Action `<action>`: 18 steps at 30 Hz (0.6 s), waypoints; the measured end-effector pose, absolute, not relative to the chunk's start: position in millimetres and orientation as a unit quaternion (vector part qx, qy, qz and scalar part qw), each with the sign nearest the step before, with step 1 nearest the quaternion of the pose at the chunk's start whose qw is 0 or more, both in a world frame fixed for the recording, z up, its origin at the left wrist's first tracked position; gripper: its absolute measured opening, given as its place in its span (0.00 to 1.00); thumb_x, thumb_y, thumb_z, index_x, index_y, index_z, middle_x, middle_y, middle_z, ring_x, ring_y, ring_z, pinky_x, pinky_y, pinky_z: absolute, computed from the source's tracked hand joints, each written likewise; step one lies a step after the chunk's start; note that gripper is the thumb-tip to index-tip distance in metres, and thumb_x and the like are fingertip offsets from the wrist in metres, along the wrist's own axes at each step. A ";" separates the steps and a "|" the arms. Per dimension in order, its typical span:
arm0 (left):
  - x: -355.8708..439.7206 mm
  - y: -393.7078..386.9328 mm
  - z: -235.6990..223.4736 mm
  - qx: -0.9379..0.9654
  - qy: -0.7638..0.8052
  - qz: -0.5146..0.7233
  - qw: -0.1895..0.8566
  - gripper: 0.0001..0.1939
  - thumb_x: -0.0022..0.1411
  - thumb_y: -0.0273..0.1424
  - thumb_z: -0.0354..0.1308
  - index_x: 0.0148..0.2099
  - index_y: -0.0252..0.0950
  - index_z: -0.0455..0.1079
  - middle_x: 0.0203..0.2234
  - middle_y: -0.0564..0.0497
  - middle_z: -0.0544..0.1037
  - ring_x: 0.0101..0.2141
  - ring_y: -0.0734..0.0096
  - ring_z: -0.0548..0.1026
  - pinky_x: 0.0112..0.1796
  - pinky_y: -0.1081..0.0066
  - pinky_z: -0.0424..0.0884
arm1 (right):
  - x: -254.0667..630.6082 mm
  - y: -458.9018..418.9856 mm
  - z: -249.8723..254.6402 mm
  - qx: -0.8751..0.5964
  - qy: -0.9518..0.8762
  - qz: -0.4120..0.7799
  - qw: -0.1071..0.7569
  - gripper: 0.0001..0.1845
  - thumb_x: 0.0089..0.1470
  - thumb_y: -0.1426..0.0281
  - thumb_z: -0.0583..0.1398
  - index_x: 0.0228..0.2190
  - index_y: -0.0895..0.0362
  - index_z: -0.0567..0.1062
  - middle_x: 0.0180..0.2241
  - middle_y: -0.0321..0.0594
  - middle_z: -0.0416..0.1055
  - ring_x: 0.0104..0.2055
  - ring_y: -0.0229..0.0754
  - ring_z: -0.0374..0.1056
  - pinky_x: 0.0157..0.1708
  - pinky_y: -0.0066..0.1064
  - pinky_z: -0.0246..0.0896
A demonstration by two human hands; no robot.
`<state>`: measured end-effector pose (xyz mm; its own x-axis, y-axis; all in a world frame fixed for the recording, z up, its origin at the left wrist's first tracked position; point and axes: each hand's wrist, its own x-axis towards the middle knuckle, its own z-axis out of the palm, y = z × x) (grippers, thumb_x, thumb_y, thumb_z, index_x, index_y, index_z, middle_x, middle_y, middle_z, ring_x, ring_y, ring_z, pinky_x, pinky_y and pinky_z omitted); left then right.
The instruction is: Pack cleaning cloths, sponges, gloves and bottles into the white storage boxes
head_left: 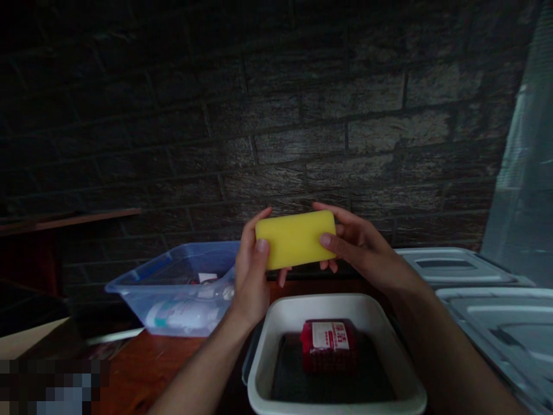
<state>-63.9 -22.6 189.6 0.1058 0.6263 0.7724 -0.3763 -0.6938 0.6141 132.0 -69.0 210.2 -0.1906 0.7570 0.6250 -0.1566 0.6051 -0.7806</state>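
A plain yellow sponge [296, 239], a rounded rectangular block, is held up in both hands, slightly tilted. My left hand [254, 268] grips its left end, thumb on the near face and fingers behind. At the other end my right hand [356, 242] pinches it the same way, with the thumb pressed on the face. Below the sponge stands a white rectangular tub [319, 304] with a dark bottom. Inside it lies a red package [330, 349] with a white label bearing red characters.
To the left, a clear bluish plastic bin [173, 274] holds a white bottle [184, 314] and small items. Grey-white lids [505, 323] lie at right. A cardboard box edge [34, 340] shows at lower left. Behind everything rises a dark brick wall [276, 138].
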 end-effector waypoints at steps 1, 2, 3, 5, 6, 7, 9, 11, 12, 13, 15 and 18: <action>-64.6 -21.4 188.3 0.654 0.096 0.647 0.381 0.29 0.67 0.45 0.60 0.66 0.44 0.63 0.42 0.47 0.72 0.25 0.74 0.72 0.14 0.79 0.64 | 132.6 -68.0 210.0 -0.224 -0.670 0.385 0.594 0.37 0.58 0.62 0.68 0.65 0.50 0.65 0.39 0.39 0.77 0.27 0.35 0.71 0.24 0.25 0.65; -65.3 -20.5 187.3 0.667 0.103 0.633 0.380 0.29 0.66 0.43 0.62 0.66 0.45 0.62 0.41 0.49 0.72 0.24 0.75 0.71 0.14 0.80 0.65 | 133.4 -67.1 209.6 -0.224 -0.674 0.382 0.592 0.36 0.58 0.62 0.68 0.64 0.51 0.66 0.40 0.40 0.78 0.28 0.35 0.70 0.24 0.25 0.65; -65.9 -19.9 186.4 0.678 0.114 0.620 0.377 0.28 0.65 0.42 0.64 0.64 0.44 0.62 0.39 0.50 0.72 0.23 0.77 0.70 0.14 0.80 0.65 | 134.2 -66.2 209.3 -0.223 -0.679 0.377 0.589 0.33 0.59 0.62 0.68 0.63 0.52 0.68 0.41 0.41 0.78 0.28 0.35 0.70 0.25 0.25 0.65; -66.6 -19.5 185.2 0.695 0.131 0.602 0.370 0.22 0.66 0.41 0.64 0.58 0.43 0.63 0.34 0.54 0.72 0.21 0.79 0.69 0.14 0.81 0.64 | 135.5 -65.0 208.8 -0.225 -0.689 0.363 0.585 0.26 0.61 0.61 0.66 0.58 0.54 0.73 0.39 0.41 0.77 0.28 0.34 0.68 0.26 0.24 0.65; -66.7 -19.5 184.7 0.700 0.134 0.597 0.369 0.19 0.67 0.41 0.63 0.55 0.42 0.63 0.31 0.55 0.72 0.20 0.79 0.69 0.14 0.82 0.63 | 135.9 -64.7 208.6 -0.226 -0.691 0.357 0.586 0.23 0.61 0.61 0.66 0.56 0.54 0.75 0.38 0.40 0.77 0.28 0.34 0.67 0.26 0.24 0.65; -66.6 -19.4 184.2 0.702 0.134 0.593 0.370 0.17 0.68 0.42 0.61 0.53 0.42 0.62 0.29 0.56 0.72 0.20 0.78 0.68 0.14 0.82 0.63 | 136.0 -64.6 208.4 -0.228 -0.690 0.354 0.589 0.21 0.62 0.60 0.65 0.54 0.54 0.76 0.36 0.39 0.76 0.28 0.33 0.67 0.26 0.24 0.65; -66.3 -19.1 183.0 0.707 0.131 0.587 0.372 0.15 0.71 0.43 0.58 0.52 0.42 0.61 0.25 0.57 0.72 0.18 0.78 0.68 0.14 0.82 0.62 | 135.5 -64.5 207.9 -0.229 -0.684 0.355 0.594 0.20 0.63 0.59 0.64 0.54 0.53 0.77 0.34 0.38 0.75 0.27 0.33 0.66 0.26 0.23 0.64; -65.9 -18.3 181.8 0.706 0.125 0.589 0.372 0.15 0.73 0.45 0.54 0.52 0.41 0.61 0.22 0.57 0.72 0.17 0.77 0.66 0.14 0.82 0.60 | 134.1 -64.2 207.1 -0.222 -0.680 0.361 0.599 0.21 0.65 0.58 0.62 0.55 0.52 0.76 0.34 0.38 0.74 0.28 0.34 0.67 0.25 0.24 0.65; -65.7 -18.0 181.5 0.703 0.123 0.594 0.371 0.16 0.73 0.46 0.52 0.52 0.40 0.62 0.21 0.57 0.72 0.16 0.77 0.66 0.13 0.81 0.60 | 133.3 -64.0 206.6 -0.215 -0.676 0.367 0.601 0.21 0.65 0.58 0.61 0.56 0.52 0.76 0.35 0.39 0.75 0.28 0.35 0.67 0.25 0.25 0.65; -65.4 -17.7 181.4 0.699 0.119 0.600 0.370 0.17 0.74 0.47 0.50 0.51 0.39 0.62 0.20 0.57 0.72 0.16 0.77 0.66 0.13 0.81 0.60 | 132.6 -63.7 206.1 -0.209 -0.672 0.372 0.605 0.22 0.66 0.57 0.61 0.57 0.51 0.76 0.37 0.40 0.75 0.29 0.35 0.68 0.25 0.25 0.65; -64.7 -17.7 182.1 0.683 0.112 0.618 0.373 0.19 0.75 0.49 0.47 0.50 0.38 0.64 0.19 0.56 0.72 0.15 0.75 0.67 0.13 0.80 0.62 | 131.5 -63.3 205.3 -0.198 -0.663 0.385 0.610 0.23 0.66 0.57 0.60 0.58 0.51 0.75 0.43 0.44 0.76 0.30 0.36 0.69 0.25 0.27 0.66; -64.1 -18.2 184.5 0.653 0.100 0.638 0.396 0.20 0.74 0.49 0.46 0.50 0.37 0.65 0.20 0.54 0.73 0.17 0.73 0.70 0.13 0.79 0.63 | 131.4 -63.6 205.3 -0.189 -0.657 0.405 0.607 0.24 0.66 0.57 0.60 0.60 0.51 0.74 0.47 0.46 0.76 0.32 0.37 0.69 0.26 0.28 0.67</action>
<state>-64.1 -18.2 184.5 0.1666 0.6355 0.7539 -0.3748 -0.6664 0.6445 131.4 -63.6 205.3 -0.1914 0.7397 0.6451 -0.2426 0.6012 -0.7614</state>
